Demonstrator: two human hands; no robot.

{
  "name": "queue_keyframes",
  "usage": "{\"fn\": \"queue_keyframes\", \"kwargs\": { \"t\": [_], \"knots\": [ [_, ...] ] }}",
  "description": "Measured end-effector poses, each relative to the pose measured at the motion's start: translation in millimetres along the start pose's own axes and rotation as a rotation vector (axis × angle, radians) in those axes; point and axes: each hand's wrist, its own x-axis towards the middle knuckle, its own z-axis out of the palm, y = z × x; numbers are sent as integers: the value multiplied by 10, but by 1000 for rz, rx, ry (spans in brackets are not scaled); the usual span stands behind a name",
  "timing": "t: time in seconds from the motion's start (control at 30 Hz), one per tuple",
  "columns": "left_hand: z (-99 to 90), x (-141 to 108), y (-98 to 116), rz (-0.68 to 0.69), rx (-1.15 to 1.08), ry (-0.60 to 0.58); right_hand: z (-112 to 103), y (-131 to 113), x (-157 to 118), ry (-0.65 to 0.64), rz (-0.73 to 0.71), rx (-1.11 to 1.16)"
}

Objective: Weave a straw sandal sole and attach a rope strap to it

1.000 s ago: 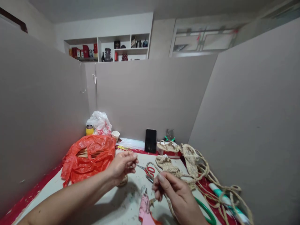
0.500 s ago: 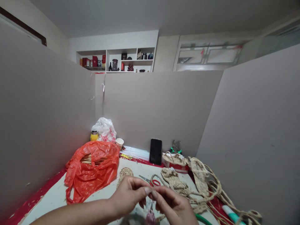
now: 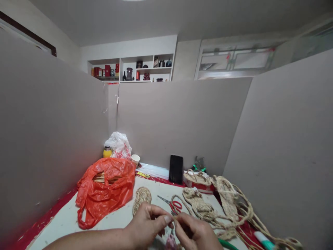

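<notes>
At the bottom centre, my left hand [image 3: 149,224] is closed in a pinch, its thumb and forefinger meeting the fingertips of my right hand [image 3: 196,231]. Both hands pinch something too small to make out. Just below the fingertips is a pinkish object [image 3: 171,242], partly cut off by the frame. A woven straw sole [image 3: 142,198] lies behind my left hand. Red-handled scissors [image 3: 176,207] lie open beyond the fingertips. Woven straw pieces with cords [image 3: 199,204] are to the right of them.
A red plastic bag [image 3: 111,194] holding straw pieces stands at the left. Along the back are a white bag [image 3: 119,144], a paper cup [image 3: 135,159], an upright black phone [image 3: 176,169] and green-handled pliers [image 3: 199,165]. Looped rope [image 3: 247,211] lies at the right. Grey partitions surround the table.
The view has shifted slightly, so the table's things appear a little further right. My hands remain together, with the right hand slightly lower and its fingers more curled.
</notes>
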Motion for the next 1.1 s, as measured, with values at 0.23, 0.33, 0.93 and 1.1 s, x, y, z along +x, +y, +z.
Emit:
{"fn": "queue_keyframes", "kwargs": {
  "t": [0.23, 0.33, 0.93, 1.1],
  "knots": [
    [-8, -77, 2, 93, 30, 49, -23, -266, 68, 12, 254, 199],
    [-26, -93, 15, 101, 67, 72, -21, -311, 75, -33, 294, 258],
    [-191, -124, 51, 474, 329, 215, -1, -121, 66, -140, 600, 835],
    [-156, -100, -45, 482, 341, 89, -16, -269, 40, -210, 584, 1049]
  ]
}}
